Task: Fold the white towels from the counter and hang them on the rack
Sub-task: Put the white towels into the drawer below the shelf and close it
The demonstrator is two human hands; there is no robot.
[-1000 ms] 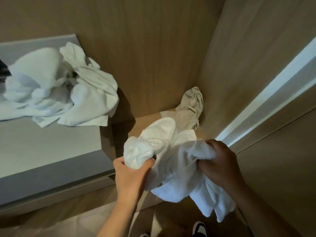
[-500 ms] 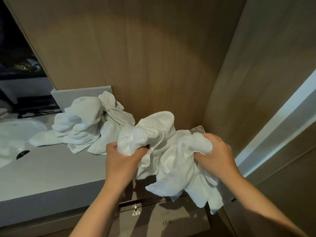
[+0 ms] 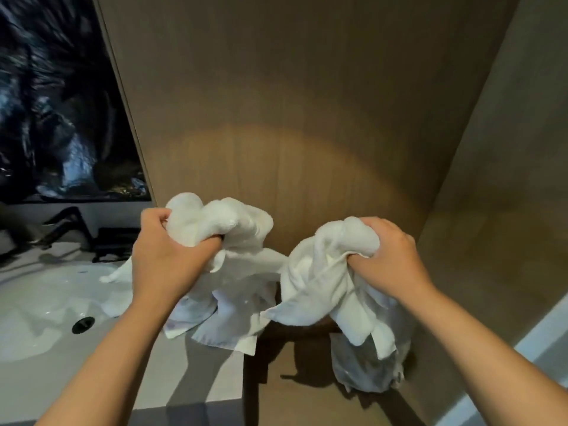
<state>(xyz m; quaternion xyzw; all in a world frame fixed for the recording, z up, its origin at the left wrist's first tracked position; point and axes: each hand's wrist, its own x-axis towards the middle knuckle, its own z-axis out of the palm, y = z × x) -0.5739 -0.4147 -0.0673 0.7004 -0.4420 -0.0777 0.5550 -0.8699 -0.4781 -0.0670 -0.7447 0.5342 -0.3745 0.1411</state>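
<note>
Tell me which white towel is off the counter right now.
The white towel bunched between the left hand and right hand, held up in the air. The other towels lie heaped on the counter behind the left hand.

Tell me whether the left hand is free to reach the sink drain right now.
Probably not yet. The left hand grips a bunched white towel that the right hand also holds. The drain lies uncovered below-left, so only that grip stands in the way.

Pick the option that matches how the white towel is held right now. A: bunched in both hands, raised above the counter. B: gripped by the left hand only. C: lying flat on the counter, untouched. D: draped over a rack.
A: the left hand and right hand each grip a bunch of the white towel.
</note>
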